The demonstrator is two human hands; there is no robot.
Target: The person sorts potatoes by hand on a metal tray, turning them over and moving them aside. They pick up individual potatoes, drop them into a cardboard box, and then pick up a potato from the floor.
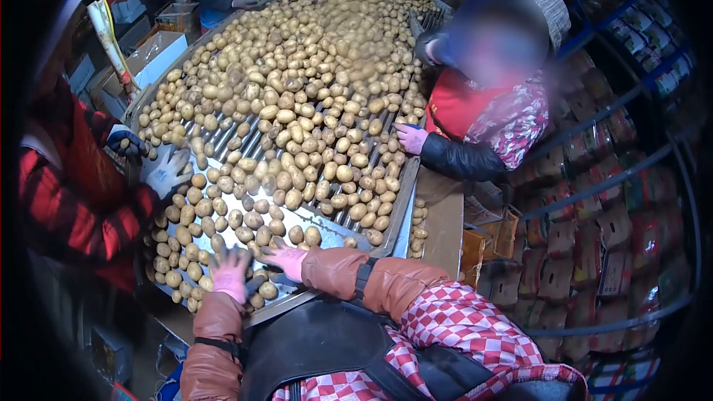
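My left hand (231,275), in a pink glove with greyish fingers, lies over potatoes at the near end of the sorting table. Its fingers are spread and touch the potatoes around them. Close beside it on the right, my right hand (288,260), also gloved in pink, reaches leftward with fingers stretched out over the metal surface. Potatoes (256,219) lie just beyond both hands, and more potatoes (172,260) crowd to the left. Neither hand grips a potato that I can make out. The undersides of the fingers are hidden.
A roller conveyor (252,139) heaped with potatoes slopes down to the metal tray (327,232). A co-worker's gloved hand (166,171) works at left, another's pink glove (411,138) at right. Cardboard boxes (156,56) stand at left; stacked cartons (579,252) fill the right side.
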